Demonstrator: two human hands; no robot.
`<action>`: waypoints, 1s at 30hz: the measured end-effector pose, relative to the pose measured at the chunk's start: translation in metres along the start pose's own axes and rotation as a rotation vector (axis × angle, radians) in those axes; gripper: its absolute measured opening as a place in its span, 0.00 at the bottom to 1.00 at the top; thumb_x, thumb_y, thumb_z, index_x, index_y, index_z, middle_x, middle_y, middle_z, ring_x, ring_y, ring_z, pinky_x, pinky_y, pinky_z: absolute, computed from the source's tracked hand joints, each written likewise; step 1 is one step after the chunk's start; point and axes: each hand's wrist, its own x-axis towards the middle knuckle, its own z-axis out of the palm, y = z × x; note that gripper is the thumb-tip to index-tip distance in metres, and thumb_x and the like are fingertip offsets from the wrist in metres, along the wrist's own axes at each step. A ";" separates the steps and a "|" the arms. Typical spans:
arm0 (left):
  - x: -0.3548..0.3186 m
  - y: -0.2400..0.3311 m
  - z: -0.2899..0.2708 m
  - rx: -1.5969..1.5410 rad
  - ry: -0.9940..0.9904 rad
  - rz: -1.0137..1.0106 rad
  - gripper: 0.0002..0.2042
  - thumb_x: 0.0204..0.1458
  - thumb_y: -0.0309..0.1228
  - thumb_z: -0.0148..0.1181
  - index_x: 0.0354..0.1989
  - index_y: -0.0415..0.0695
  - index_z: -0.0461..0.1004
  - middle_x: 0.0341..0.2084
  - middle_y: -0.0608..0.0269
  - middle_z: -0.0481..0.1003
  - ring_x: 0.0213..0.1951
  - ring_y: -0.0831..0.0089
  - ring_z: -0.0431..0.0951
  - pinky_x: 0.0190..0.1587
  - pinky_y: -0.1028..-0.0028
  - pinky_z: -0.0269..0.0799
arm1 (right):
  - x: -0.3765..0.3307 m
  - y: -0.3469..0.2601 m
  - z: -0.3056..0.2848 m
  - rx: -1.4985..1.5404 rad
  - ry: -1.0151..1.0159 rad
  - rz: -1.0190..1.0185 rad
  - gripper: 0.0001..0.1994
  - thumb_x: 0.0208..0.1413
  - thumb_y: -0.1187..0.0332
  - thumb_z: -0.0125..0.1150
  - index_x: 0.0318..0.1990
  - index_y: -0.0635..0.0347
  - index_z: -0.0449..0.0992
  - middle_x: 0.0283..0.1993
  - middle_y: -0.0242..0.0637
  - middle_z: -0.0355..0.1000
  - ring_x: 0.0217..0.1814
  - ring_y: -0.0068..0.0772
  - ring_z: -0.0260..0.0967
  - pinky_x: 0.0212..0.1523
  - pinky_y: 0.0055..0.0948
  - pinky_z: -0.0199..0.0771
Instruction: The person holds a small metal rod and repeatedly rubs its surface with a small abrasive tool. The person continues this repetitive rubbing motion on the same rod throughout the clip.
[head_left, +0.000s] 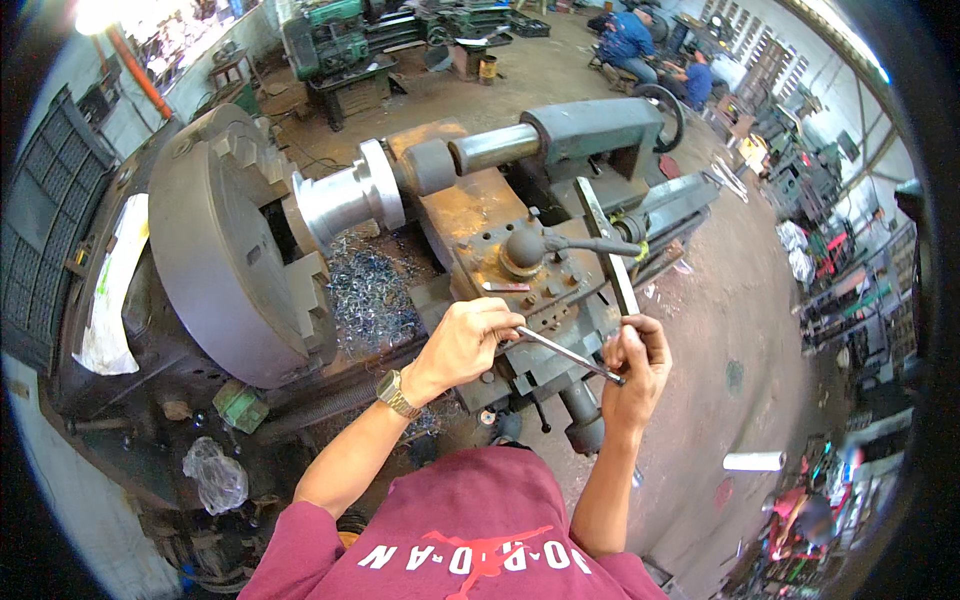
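My left hand (468, 345) is closed round one end of a slim metal rod (565, 352). The dark far end of that rod meets my right hand (636, 372), whose fingers are curled. A long flat metal bar (606, 245) runs from beside the tailstock down to my right fingers; whether they grip it too I cannot tell. Just beyond my hands is the lathe's tool post (523, 252), with a round knob and a lever handle (592, 244). A small reddish piece (507, 287) lies on it. To the left, a shiny flanged metal workpiece (340, 203) sits in the large chuck (225, 255).
Curly metal chips (375, 290) pile under the workpiece. The tailstock (595, 135) stands at the far right of the lathe. A crumpled plastic bag (215, 475) lies lower left, a white roll (754, 461) on the floor at right. Two people (630, 45) crouch far back.
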 end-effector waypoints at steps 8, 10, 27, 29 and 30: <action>0.004 -0.009 -0.007 -0.009 -0.117 0.096 0.16 0.43 0.10 0.54 0.39 0.34 0.82 0.30 0.52 0.80 0.32 0.59 0.84 0.38 0.68 0.80 | -0.073 -0.005 0.017 -0.185 0.030 0.036 0.05 0.59 0.73 0.67 0.41 0.62 0.80 0.31 0.22 0.69 0.31 0.12 0.61 0.33 0.16 0.60; 0.005 -0.012 -0.009 -0.041 -0.140 0.081 0.15 0.44 0.10 0.54 0.38 0.35 0.82 0.31 0.52 0.80 0.35 0.57 0.84 0.39 0.69 0.80 | -0.087 -0.004 0.027 -0.195 0.043 0.000 0.06 0.59 0.74 0.68 0.41 0.63 0.80 0.33 0.23 0.71 0.34 0.12 0.63 0.37 0.16 0.62; -0.004 -0.026 -0.002 0.013 -0.135 0.133 0.17 0.42 0.12 0.58 0.42 0.37 0.81 0.34 0.53 0.78 0.38 0.52 0.79 0.43 0.62 0.78 | -0.090 0.017 0.044 -0.516 0.359 -0.225 0.04 0.60 0.74 0.65 0.40 0.65 0.80 0.33 0.27 0.72 0.32 0.16 0.64 0.35 0.19 0.64; -0.008 -0.024 -0.001 0.090 -0.063 0.184 0.16 0.42 0.12 0.59 0.41 0.36 0.80 0.33 0.53 0.78 0.38 0.54 0.79 0.42 0.63 0.78 | -0.067 0.019 0.035 -0.522 0.429 -0.263 0.05 0.60 0.73 0.64 0.40 0.64 0.80 0.32 0.26 0.72 0.33 0.17 0.64 0.36 0.20 0.63; -0.010 -0.022 0.001 0.066 -0.014 0.199 0.17 0.41 0.10 0.56 0.40 0.37 0.81 0.32 0.52 0.79 0.35 0.55 0.81 0.38 0.65 0.80 | -0.054 0.020 0.029 -0.571 0.433 -0.283 0.05 0.61 0.72 0.63 0.40 0.64 0.80 0.33 0.27 0.72 0.33 0.17 0.63 0.35 0.20 0.62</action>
